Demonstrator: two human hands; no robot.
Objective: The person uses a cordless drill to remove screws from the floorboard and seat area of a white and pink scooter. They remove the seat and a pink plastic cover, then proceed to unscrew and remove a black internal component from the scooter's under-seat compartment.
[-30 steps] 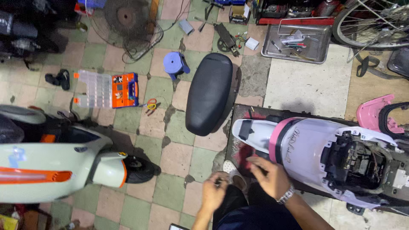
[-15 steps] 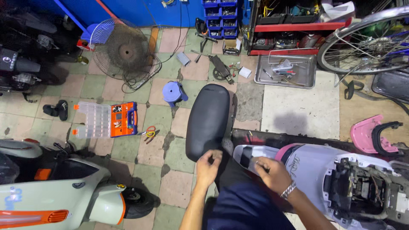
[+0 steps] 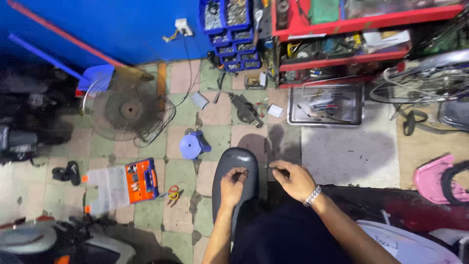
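Your two hands are over the black seat on the workshop floor.

Your left hand (image 3: 233, 186) lies on the seat (image 3: 235, 168), near its front end, with the fingers curled and thumb and forefinger pinched together; I cannot tell if something small is between them. Your right hand (image 3: 293, 180), with a watch (image 3: 311, 196) on the wrist, is just beside the seat, off its right edge, half closed, and the fingertips pinch a thin dark thing too small to name. Left of the seat stands a blue stool (image 3: 193, 144), and further left an orange parts box (image 3: 140, 180) lies open. Beyond the seat, toward the red shelf (image 3: 342, 24), a metal tray (image 3: 326, 105) with tools sits on the floor.
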